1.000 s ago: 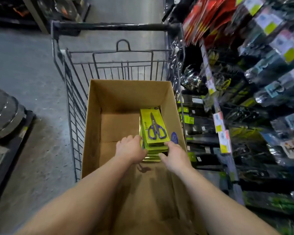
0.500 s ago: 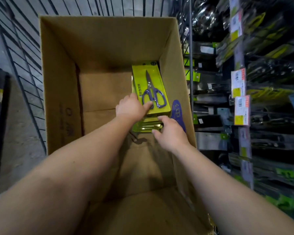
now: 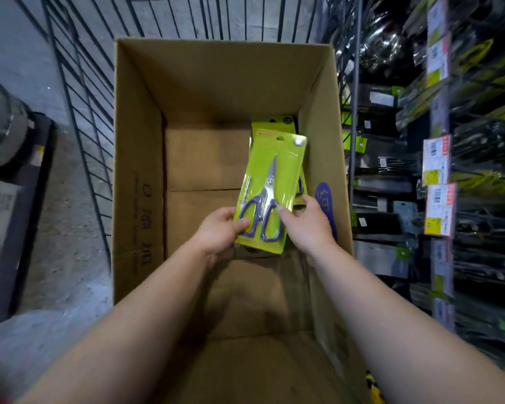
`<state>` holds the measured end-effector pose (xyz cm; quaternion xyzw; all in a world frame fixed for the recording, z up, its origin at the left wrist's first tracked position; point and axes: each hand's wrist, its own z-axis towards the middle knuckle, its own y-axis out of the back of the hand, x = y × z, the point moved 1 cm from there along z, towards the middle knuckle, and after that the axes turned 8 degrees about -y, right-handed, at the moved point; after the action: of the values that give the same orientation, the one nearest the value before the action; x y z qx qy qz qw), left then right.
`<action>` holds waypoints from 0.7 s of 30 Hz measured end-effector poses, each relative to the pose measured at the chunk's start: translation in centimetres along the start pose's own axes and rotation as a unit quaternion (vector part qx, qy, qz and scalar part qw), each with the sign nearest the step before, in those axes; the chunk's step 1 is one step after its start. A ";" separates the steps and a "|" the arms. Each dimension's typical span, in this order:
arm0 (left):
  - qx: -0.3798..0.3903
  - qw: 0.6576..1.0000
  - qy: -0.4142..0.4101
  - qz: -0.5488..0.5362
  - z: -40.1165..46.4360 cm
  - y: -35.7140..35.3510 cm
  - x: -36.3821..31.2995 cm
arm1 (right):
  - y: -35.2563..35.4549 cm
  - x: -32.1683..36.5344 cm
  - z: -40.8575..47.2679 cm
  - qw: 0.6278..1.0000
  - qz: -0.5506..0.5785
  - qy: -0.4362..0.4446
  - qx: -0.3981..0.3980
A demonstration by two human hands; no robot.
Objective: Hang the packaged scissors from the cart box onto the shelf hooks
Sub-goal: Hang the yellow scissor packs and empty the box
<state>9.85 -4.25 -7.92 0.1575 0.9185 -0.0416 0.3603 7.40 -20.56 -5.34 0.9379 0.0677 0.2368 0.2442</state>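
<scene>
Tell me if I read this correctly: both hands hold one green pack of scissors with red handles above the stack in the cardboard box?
Not quite: the handles are purple-blue, not red. The head view shows the left hand and the right hand holding one green pack of scissors above the stack in the cardboard box.

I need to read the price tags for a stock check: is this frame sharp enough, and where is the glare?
Head view: shelf price tags are motion-smeared and unreadable; glare sits on the scissors package top corner; wide-angle bends the cart wires.
</scene>
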 end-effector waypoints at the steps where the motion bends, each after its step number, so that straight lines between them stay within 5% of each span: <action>1: 0.022 1.000 0.000 0.001 -0.7 0.2 0.6 | -0.2 0.0 0.1 0.998 0.061 -0.013 0.007; 6: 0.065 0.996 0.034 -0.045 -0.9 0.7 1.9 | -0.2 -0.3 -0.4 0.992 0.124 -0.003 -0.001; 13: -0.126 0.992 -0.024 -0.004 7.7 -1.1 -2.6 | -0.4 -4.0 -1.1 0.999 0.019 -0.037 0.013; 21: -0.151 0.988 0.017 0.019 12.2 -4.5 -4.4 | -1.3 -8.1 -2.8 0.994 -0.017 -0.093 0.055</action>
<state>19.37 -11.96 -14.11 0.1196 0.9172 0.1069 0.3648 -1.03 -20.15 -7.16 0.9667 0.0739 0.1399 0.2012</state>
